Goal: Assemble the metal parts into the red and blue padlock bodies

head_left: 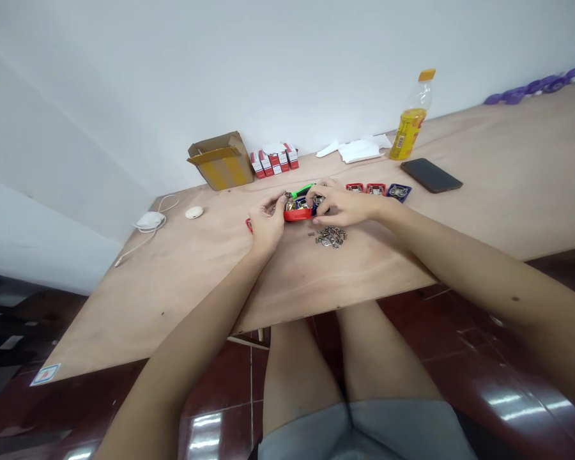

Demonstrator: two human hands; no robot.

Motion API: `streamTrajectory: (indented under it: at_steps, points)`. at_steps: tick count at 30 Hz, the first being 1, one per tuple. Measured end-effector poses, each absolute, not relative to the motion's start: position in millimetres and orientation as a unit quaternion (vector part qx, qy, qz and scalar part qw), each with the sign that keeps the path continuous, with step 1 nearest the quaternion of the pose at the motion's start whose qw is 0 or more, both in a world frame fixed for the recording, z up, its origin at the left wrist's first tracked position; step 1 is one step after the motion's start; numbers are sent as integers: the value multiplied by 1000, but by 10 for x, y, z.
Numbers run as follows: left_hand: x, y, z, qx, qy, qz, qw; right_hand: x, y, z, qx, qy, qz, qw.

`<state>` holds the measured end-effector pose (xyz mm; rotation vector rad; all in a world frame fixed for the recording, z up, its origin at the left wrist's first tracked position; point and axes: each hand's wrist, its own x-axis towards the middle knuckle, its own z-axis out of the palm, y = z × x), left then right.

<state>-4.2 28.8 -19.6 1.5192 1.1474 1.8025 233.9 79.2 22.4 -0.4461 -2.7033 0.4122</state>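
Left hand [268, 222] is pinched on a metal part [288, 194] by the red tray [298, 216]; what right hand [339, 203] grips cannot be told. Light, steady pressure is advised.

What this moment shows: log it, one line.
left hand: at left end of red container | right hand: at its right end | loose metal parts: heaped on table

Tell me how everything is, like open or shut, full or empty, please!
Left hand: fingers bent, at the red container
Right hand: fingers bent, at the red container
Red container: open, holding small things
Metal pieces: loose pile
Bottle: upright, capped, partly full
Cardboard box: open on top
Phone: flat, screen dark
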Motion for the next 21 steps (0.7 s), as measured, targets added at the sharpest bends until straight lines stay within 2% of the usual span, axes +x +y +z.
streamTrajectory:
  at_steps: [5, 8, 21]
  points:
    - [-49, 304, -213, 553, 425, 669, 256, 2299, 749, 234, -162, -944, 210, 196]
    - [-50, 306, -220, 556, 429, 664, 256, 2283, 738, 211, -185, -941, 222, 175]
    - [-118, 343, -228, 536, 437, 679, 245, 2292, 844, 118, -190, -956, 129, 184]
